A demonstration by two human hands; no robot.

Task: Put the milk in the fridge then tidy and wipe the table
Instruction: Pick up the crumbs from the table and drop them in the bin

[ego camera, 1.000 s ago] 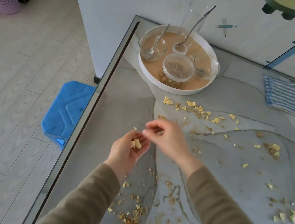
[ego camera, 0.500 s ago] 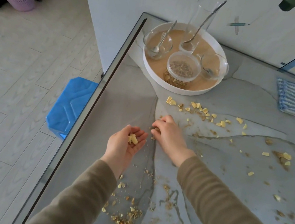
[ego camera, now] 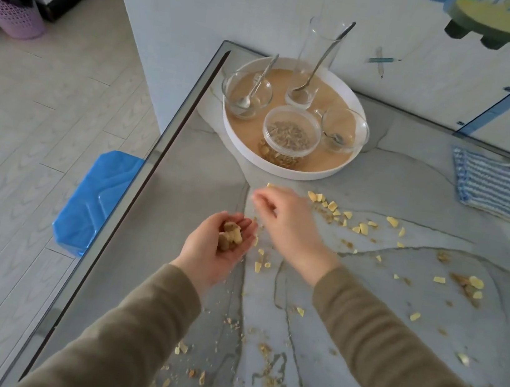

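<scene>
While the left hand (ego camera: pixel 217 253) is hovering palm up over the grey table (ego camera: pixel 182 189), its fingers are bending up round a small pile of bits (ego camera: pixel 230 238) sitting in the palm. At 1 o'clock from it, just beside it, the right hand (ego camera: pixel 288 224) is hanging above the table with its fingers bent and close together. It is blurry, so I cannot tell if they are pinching a bit. Yellow and brown crumbs (ego camera: pixel 363 228) are lying all over the table, from 3 o'clock of the right hand down to 6 o'clock near the sleeves (ego camera: pixel 128 339). At 12 o'clock from the hands a round white tray (ego camera: pixel 282 173) is sitting at the table's far corner. On it a glass bowl (ego camera: pixel 246 97) with a spoon (ego camera: pixel 257 85) is standing at 9 o'clock, a tall glass (ego camera: pixel 317 54) at 12 o'clock, a glass cup (ego camera: pixel 346 130) at 3 o'clock and a tub with a lid (ego camera: pixel 290 132) at 6 o'clock. A blue striped cloth (ego camera: pixel 490 187) is lying flat at 2 o'clock from the hands, well apart from the tray. On the floor a blue stool (ego camera: pixel 95 203) is standing at 9 o'clock, just beside the table edge
</scene>
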